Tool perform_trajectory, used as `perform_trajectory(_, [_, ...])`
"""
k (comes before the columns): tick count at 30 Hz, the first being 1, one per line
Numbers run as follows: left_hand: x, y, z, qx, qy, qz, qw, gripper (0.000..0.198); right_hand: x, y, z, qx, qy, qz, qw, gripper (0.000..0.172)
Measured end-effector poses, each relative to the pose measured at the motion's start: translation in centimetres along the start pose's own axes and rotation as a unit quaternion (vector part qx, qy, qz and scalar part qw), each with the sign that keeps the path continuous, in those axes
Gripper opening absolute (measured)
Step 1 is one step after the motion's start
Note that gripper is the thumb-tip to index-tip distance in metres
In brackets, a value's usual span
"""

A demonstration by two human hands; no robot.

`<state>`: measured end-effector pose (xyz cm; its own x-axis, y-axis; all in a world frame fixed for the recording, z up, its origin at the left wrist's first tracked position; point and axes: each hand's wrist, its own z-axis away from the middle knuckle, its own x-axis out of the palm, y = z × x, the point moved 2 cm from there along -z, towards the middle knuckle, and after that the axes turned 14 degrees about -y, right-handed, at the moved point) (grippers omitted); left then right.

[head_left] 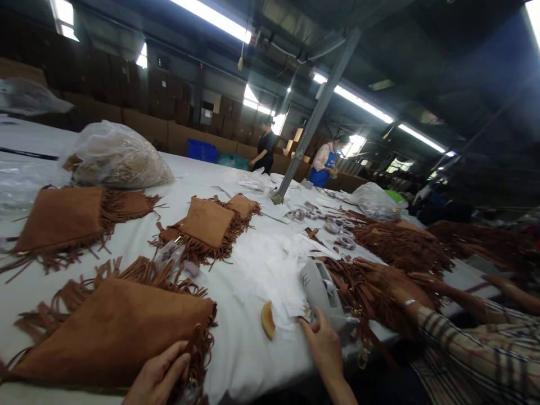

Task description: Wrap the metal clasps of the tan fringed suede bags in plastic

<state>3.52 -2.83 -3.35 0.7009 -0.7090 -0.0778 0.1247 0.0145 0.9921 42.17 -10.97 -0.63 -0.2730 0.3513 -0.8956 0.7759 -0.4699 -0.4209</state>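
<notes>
A large brown suede bag with fringe (118,326) lies on the white-covered table at the lower left. My left hand (162,374) is at its lower right corner, fingers pressed together on a brown strip by the fringe. Further right, my right hand (323,340) touches the near end of a grey tape dispenser (323,287), thumb and forefinger close together; what is between them is too small to make out. A curved yellow piece (267,320) lies left of that hand, beside thin white sheets (270,264).
More fringed bags (208,220) and a plastic-wrapped bundle (120,157) lie beyond. A person in a plaid sleeve (476,343) reaches over brown fringed pieces at right. A metal post (316,118) rises mid-table. Two people stand behind.
</notes>
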Motion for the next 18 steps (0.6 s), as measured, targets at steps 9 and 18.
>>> perform_trajectory(9, [0.1, -0.2, 0.0, 0.005, 0.016, -0.053, 0.998, 0.043, -1.6, -6.0, -1.0, -0.062, -0.042, 0.010, 0.997, 0.049])
perform_trajectory(18, [0.2, -2.0, -0.5, 0.025, 0.013, -0.082, 0.996, 0.039, 1.4, -7.3, -7.4, 0.038, -0.105, 0.230, 0.967, 0.046])
